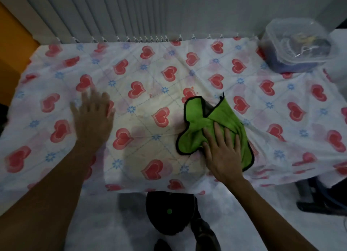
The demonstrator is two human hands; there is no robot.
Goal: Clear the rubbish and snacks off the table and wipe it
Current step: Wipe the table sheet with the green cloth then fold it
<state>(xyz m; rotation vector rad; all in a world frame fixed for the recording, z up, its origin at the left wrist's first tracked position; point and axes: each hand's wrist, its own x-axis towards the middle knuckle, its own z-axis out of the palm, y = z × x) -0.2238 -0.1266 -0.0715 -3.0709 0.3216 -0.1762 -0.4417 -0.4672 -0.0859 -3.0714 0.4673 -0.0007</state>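
A table covered by a white cloth with red hearts (pixel 142 66) fills the view. A green wiping cloth with a black hem (pixel 223 117) lies crumpled right of centre. My right hand (pixel 223 153) presses flat on its near part, fingers spread over the fabric. My left hand (pixel 93 115) rests flat on the tablecloth at the left, fingers apart, holding nothing. Small reddish stains (pixel 191 87) show just beyond the green cloth.
A clear plastic lidded box (pixel 298 44) with items inside stands at the far right corner. A ribbed white wall runs behind the table. A dark bag or bin (pixel 169 215) sits on the floor below the near edge. A dark object stands at the lower right.
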